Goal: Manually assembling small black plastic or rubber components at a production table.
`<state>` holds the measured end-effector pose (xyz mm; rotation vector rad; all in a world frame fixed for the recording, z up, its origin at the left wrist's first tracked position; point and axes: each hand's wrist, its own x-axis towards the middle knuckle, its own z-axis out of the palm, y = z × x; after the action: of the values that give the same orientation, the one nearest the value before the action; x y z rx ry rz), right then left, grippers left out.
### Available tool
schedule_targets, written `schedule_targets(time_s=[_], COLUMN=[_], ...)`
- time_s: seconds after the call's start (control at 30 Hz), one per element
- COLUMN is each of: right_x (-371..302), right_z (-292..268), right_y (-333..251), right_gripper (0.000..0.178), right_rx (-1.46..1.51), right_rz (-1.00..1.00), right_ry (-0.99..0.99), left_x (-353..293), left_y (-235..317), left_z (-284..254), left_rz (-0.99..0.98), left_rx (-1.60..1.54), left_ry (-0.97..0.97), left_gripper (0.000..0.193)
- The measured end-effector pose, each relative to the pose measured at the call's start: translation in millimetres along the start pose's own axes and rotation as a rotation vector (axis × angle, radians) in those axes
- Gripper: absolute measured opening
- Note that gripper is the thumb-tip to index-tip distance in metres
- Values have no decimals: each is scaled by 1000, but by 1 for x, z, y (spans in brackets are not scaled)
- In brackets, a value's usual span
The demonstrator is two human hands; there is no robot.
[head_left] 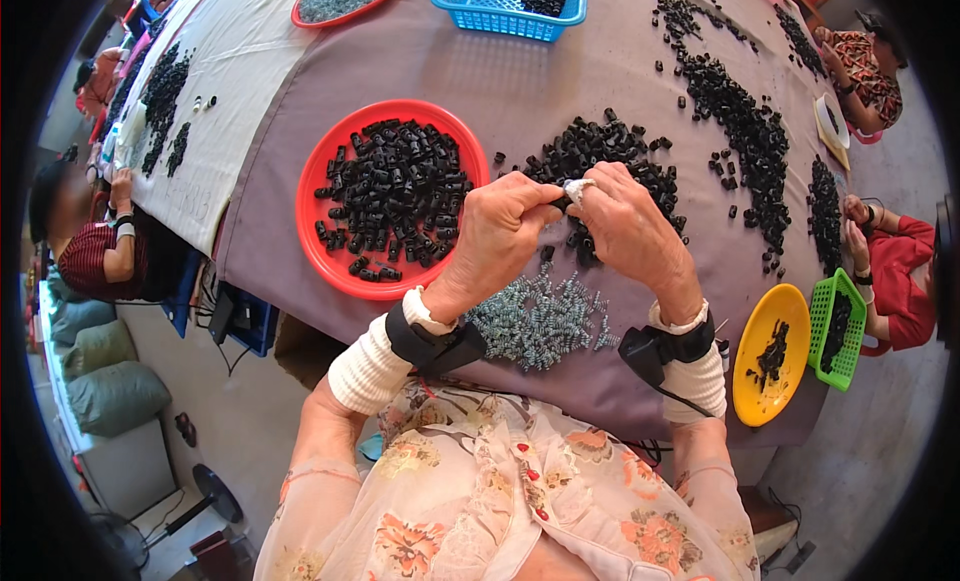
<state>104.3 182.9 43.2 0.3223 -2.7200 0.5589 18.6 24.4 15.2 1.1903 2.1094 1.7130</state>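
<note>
My left hand point(500, 231) and my right hand point(632, 226) meet above the table, fingertips pinched together. Between them is a small black plastic part point(561, 204), mostly covered by the fingers. White tape wraps a fingertip of my right hand. Just beyond the hands spreads a heap of small black cylindrical parts point(600, 141). Nearer to me lies a pile of small metal springs point(545, 321). Left of my left hand sits a round red tray point(312, 196) holding many black cylindrical parts with holes in them.
A blue basket point(505, 19) and a red dish of clear pieces point(345, 19) stand at the far side. More black parts point(740, 121) trail to the right, near a yellow plate point(750, 381) and green basket point(852, 366). Other people point(900, 271) sit at the table's edges.
</note>
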Motion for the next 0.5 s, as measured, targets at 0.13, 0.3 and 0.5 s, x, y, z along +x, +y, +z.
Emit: schedule_targets(time_s=[0.13, 0.3, 0.5], right_x=[1, 1, 6], right_z=[7, 4, 5], right_y=[4, 1, -14], right_gripper=[5, 8, 18], right_rx=[-21, -116, -215], right_rz=[23, 20, 65], right_ry=[132, 146, 109], left_x=[2, 6, 1], left_y=[1, 3, -4], left_z=[2, 1, 2], left_rz=[-146, -494, -561], left_rx=[-103, -568, -668], left_ry=[3, -65, -61], left_gripper=[19, 19, 19])
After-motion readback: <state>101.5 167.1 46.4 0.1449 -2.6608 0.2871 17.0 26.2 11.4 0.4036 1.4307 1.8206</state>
